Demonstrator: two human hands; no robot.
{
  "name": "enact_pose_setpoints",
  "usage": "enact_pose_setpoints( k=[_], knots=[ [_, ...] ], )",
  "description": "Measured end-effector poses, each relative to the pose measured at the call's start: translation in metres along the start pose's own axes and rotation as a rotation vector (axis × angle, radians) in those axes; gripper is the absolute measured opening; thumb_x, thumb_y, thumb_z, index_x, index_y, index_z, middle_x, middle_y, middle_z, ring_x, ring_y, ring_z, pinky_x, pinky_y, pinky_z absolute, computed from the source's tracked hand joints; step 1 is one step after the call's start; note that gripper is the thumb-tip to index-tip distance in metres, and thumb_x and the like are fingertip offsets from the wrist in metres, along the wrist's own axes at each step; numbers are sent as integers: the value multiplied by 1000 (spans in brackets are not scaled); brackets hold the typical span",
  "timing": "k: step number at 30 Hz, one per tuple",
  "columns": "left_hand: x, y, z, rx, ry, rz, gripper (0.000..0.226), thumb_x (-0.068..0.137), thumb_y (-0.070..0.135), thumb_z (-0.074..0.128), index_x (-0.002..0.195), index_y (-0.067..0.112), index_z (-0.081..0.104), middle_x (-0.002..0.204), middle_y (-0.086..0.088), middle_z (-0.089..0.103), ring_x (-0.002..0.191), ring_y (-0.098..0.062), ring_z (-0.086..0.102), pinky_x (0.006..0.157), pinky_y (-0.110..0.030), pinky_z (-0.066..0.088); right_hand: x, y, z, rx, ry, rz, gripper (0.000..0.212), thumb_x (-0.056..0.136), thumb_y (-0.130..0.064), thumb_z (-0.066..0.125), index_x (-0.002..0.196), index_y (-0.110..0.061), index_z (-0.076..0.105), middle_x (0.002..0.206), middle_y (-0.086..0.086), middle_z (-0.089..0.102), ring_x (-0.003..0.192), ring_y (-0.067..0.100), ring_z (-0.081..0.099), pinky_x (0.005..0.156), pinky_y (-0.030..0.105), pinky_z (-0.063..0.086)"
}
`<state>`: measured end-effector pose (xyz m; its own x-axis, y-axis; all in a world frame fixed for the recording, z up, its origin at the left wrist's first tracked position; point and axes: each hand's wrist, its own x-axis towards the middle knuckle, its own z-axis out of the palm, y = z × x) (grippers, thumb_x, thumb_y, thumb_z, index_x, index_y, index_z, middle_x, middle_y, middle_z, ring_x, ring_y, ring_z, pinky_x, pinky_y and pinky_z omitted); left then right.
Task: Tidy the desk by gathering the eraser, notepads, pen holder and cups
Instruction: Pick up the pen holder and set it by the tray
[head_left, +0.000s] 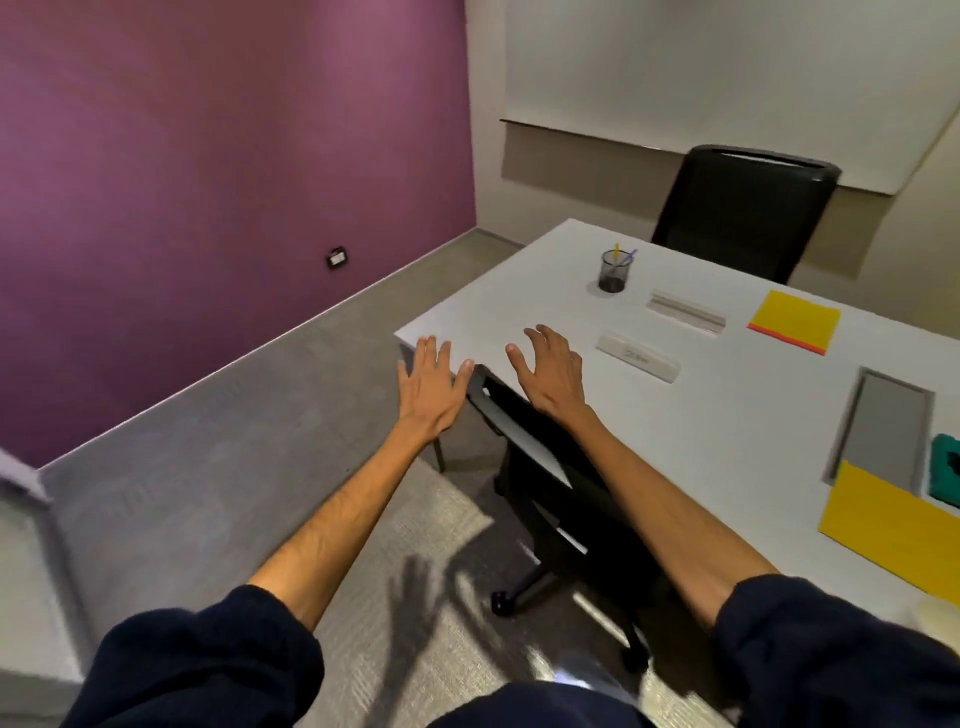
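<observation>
A black mesh pen holder (613, 272) with a yellow and a purple pen stands near the far left of the white desk (519, 296). One yellow notepad (795, 321) with an orange edge lies further right, and another yellow notepad (893, 530) lies at the desk's near right edge. A teal object (948, 470) shows at the right border. My left hand (428, 387) and my right hand (550, 369) are stretched out with spread fingers over the desk's near left corner, holding nothing.
A black office chair (550, 499) is tucked under the desk below my right arm, and another black chair (748, 208) stands at the far side. Two clear nameplate holders (638, 357) (685, 313) and a grey cable hatch (883, 431) are on the desk. A purple wall is at left.
</observation>
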<state>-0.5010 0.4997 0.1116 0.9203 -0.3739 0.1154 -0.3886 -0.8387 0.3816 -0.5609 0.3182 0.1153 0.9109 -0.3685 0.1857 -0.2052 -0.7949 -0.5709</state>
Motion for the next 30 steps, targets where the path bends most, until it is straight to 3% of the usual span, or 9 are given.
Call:
enact_pose_setpoints(
  k=[15,21,30],
  knots=[
    [-13,-220,-33,-14,59,-433,69,103,54,20,158,13,15,167,-5,8,156,-20,2,125,-55,5,61,-162,172,-31,-310,-326,61,102,-54,37,148,-15,41,157,7,35,147,24,31,120,49,25],
    [50,-289,-40,-9,48,-520,69,103,54,21,158,13,13,167,-6,10,156,-21,6,125,-56,7,135,-197,242,-35,-421,-347,64,102,-55,35,152,-16,34,162,9,27,150,26,26,120,50,22],
    [183,-346,-59,55,15,-500,70,103,54,19,158,13,12,167,-7,9,156,-21,5,125,-56,7,266,-239,295,-31,-460,-310,65,102,-55,33,153,-16,31,163,7,24,150,25,25,122,50,22]
  ],
)
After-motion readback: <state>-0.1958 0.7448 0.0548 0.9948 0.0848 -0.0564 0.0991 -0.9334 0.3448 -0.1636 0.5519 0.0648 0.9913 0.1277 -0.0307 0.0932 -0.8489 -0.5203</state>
